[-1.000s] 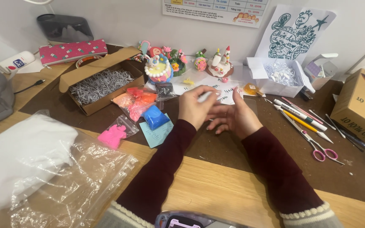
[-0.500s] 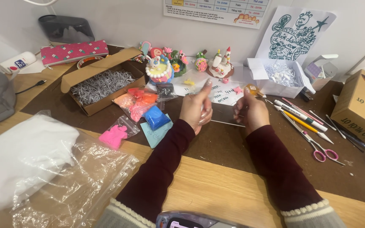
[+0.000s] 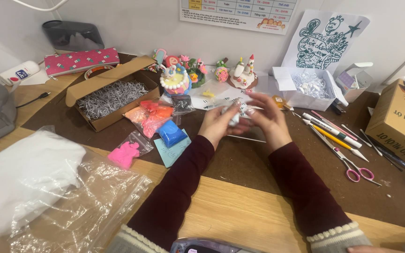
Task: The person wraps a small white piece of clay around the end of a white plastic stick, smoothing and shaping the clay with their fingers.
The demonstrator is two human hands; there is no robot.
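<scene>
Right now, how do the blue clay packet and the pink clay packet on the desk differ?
The blue clay packet holds a thick, blocky lump, while the pink clay packet holds a flatter, irregular piece. The blue one lies nearer the left hand and rests partly on a pale teal card; the pink one lies further left, at the brown mat's edge. Both sit in clear plastic wrapping.

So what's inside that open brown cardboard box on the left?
The brown cardboard box is filled with grey-white shredded paper, heaped nearly to the rim. Anything underneath the shreds, and the box's floor, is covered and cannot be seen.
</scene>
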